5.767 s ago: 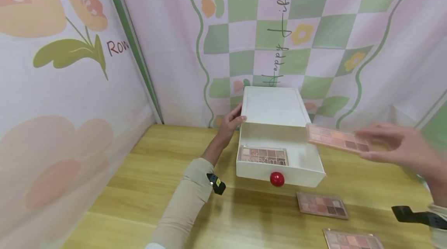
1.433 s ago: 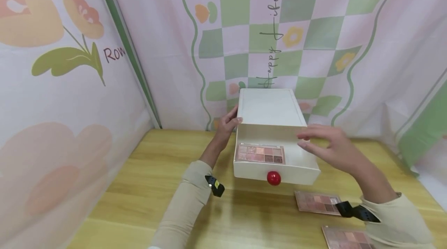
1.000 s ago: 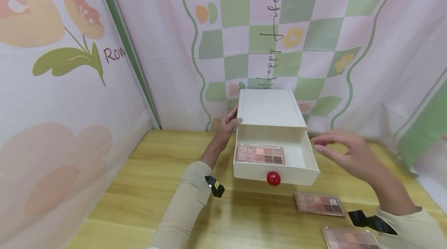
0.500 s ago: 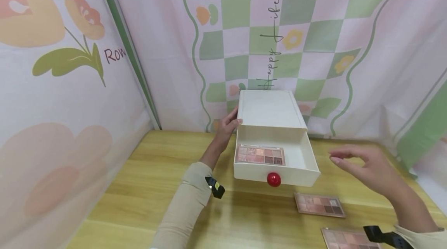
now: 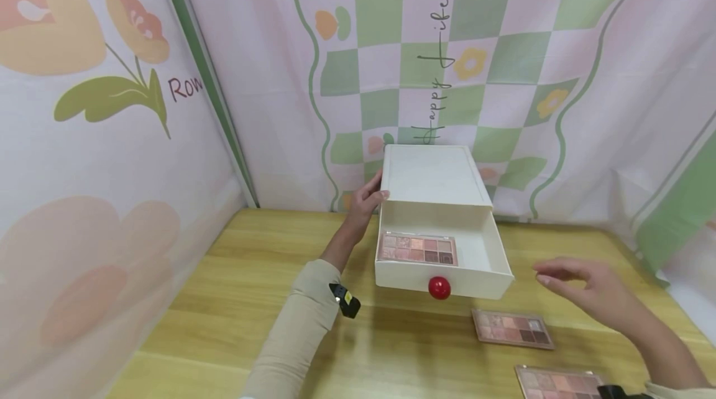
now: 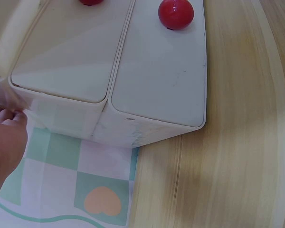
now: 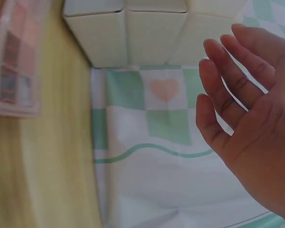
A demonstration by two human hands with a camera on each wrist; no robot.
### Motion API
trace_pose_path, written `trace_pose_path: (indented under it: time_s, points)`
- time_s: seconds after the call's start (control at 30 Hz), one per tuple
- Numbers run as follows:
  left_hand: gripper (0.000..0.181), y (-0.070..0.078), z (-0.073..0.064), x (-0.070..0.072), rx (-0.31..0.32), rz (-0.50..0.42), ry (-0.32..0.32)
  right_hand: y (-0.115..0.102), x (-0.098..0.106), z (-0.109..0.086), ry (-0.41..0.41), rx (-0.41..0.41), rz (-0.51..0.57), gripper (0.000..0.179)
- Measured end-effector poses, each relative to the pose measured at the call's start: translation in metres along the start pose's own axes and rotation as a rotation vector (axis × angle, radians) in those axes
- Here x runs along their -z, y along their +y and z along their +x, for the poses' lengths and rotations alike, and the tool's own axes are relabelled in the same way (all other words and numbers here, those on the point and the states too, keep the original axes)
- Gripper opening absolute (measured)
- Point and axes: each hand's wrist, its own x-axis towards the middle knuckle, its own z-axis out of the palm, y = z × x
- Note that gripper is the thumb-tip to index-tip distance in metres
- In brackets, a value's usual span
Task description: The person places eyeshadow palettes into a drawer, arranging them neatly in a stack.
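A white drawer cabinet [image 5: 436,175] stands at the back of the table, its top drawer [image 5: 475,281] pulled out. My left hand [image 5: 358,215] rests against the cabinet's left side, thumb at the front corner, fingers along the side wall. Inside the drawer, on the left, lies a pinkish eyeshadow palette [image 5: 418,248] behind the red knob [image 5: 439,288]. My right hand [image 5: 601,293] hovers to the right of the drawer, holding nothing, with its fingers relaxed and slightly bent. Below it on the table lie one eyeshadow palette [image 5: 512,329] and another palette [image 5: 559,383], partly cut off by the frame.
Lower drawers with red knobs [image 6: 175,13] sit beneath the open one, pushed in, in the left wrist view. The wooden table [image 5: 235,299] extends left and front. A patterned curtain [image 5: 380,63] hangs right behind the cabinet.
My right hand earlier held the pinkish palette beside the drawer; that palette now lies inside it. The hand has since drawn back right and lowered toward the palettes. The left hand has stayed.
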Motion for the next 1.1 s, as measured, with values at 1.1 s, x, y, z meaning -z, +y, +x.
trace_pose_path:
  time_s: [1.1]
  points:
    - [0.075,-0.002,0.001,0.001,0.024,-0.005,-0.004,0.073,-0.047,-0.034,-0.134,0.142,0.126,0.047]
